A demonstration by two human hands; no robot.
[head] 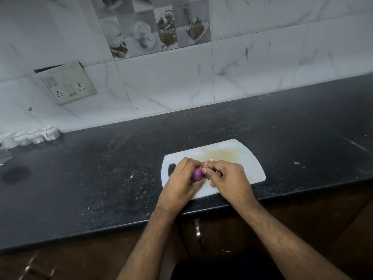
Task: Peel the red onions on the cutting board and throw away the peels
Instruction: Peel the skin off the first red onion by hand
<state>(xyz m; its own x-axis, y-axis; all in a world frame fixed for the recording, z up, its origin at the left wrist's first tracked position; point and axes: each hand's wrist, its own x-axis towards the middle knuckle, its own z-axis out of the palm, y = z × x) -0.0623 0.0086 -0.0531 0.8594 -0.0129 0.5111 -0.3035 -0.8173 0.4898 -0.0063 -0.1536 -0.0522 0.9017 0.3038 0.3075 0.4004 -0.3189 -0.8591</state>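
Purple onion (196,174): gripped in curled left hand (182,177) above white cutting board (238,156).
Right hand (228,175): fingertips pinching pinkish peel (204,164) at onion's top.
Countertop (101,168): black stone.

Dark stone counter below a pale tiled wall.

A black speckled countertop (101,178) ran across the view, dusted with pale crumbs and flecks. Behind it rose a wall of white marbled tiles (262,57), with a panel of picture tiles (153,25) showing cups and desserts near the top. A grimy switch and socket plate (65,84) hung tilted on the wall at the left. A row of small white jars (34,136) stood at the counter's back left, beside a clear glass vessel (5,154) cut by the frame's edge. Below the counter were brown cabinet fronts (302,219) with a metal handle (198,231).
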